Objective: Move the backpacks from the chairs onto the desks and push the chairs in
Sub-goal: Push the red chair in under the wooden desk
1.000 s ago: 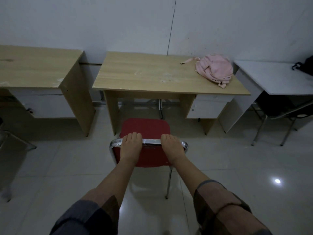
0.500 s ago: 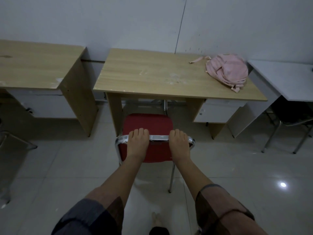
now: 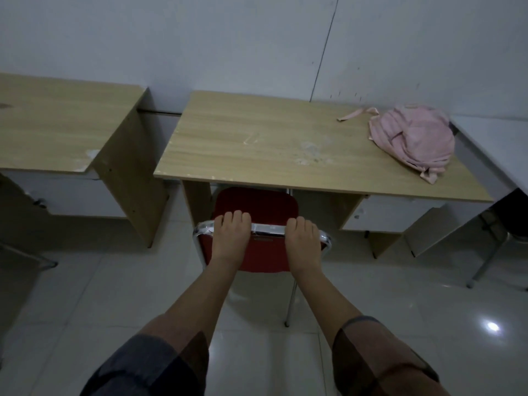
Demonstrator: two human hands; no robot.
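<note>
The red padded chair [image 3: 257, 207] has slid farther under the wooden surface [image 3: 257, 144] where the pink fabric backpack [image 3: 411, 138] lies, both my hands [image 3: 230, 238] [image 3: 303, 242] gripping its chrome backrest rail [image 3: 268, 228], fingers curled over for pushing.

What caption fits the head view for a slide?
Both hands, left and right, grip the red chair at the wooden desk holding a pink backpack.
</note>
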